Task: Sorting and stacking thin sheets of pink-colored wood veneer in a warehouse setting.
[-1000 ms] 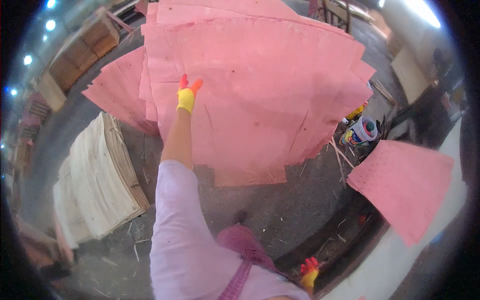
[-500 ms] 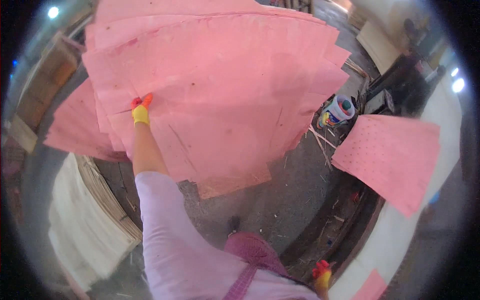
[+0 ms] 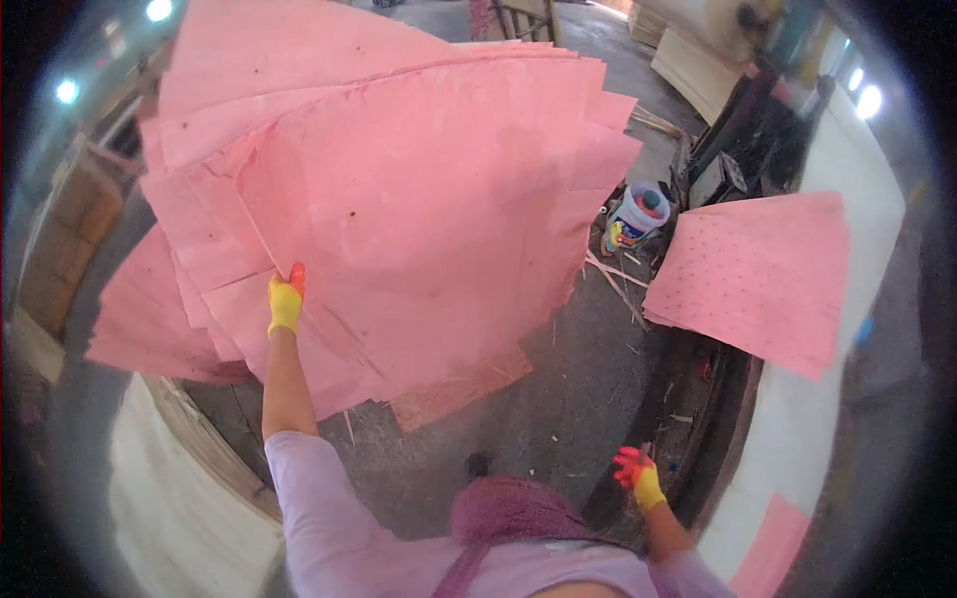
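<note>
Both my hands wear yellow gloves with red-orange fingers. My left hand is closed on a pink wood veneer sheet, at a split in its left part. From the fingers a raised fold or torn edge runs up the sheet; the fingertips are partly hidden. This sheet tops a large, uneven fanned stack of pink sheets. Low on the right, my right hand hangs over the floor, away from the stack, fingers apart. A small dark strip shows beside its fingertips; I cannot tell whether they touch.
A smaller pile of pink, dotted sheets lies at right on a long pale surface. Between the piles stands a white bucket holding bottles. Pale veneer sheets are stacked at lower left. Wood scraps litter the floor.
My left hand has come nearer to me, and a fold or torn edge now stands out above it. My right hand has risen further into view, fingers spread. The whole view has shifted.
</note>
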The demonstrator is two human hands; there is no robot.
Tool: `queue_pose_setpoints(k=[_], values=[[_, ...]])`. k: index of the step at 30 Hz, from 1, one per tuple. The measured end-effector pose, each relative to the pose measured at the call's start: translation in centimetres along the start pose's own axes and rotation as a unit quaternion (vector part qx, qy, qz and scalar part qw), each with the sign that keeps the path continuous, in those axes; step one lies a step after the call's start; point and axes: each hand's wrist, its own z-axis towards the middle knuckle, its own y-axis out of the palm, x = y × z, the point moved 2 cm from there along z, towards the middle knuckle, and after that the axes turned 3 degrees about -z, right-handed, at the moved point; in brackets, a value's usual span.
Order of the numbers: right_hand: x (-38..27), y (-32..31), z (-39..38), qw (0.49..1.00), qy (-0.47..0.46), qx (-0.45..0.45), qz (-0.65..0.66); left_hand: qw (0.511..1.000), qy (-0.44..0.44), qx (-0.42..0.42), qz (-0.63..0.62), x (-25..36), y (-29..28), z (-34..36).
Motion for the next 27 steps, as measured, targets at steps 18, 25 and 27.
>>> queue_pose_setpoints(k=[18,25,27], values=[[-5.2,15.1,-4.6,0.977,-0.061,-0.204,-0.029,0.955,0.25,-0.112,0.116,10.5,10.6,-30.5],[-8.5,21.1,-4.1,0.897,-0.406,-0.17,-0.039,0.908,0.321,-0.26,0.073,20.4,16.1,-46.9],[-6.5,18.9,-3.0,0.913,-0.385,-0.135,-0.004,0.903,0.281,-0.319,0.055,20.3,18.4,-48.8]])
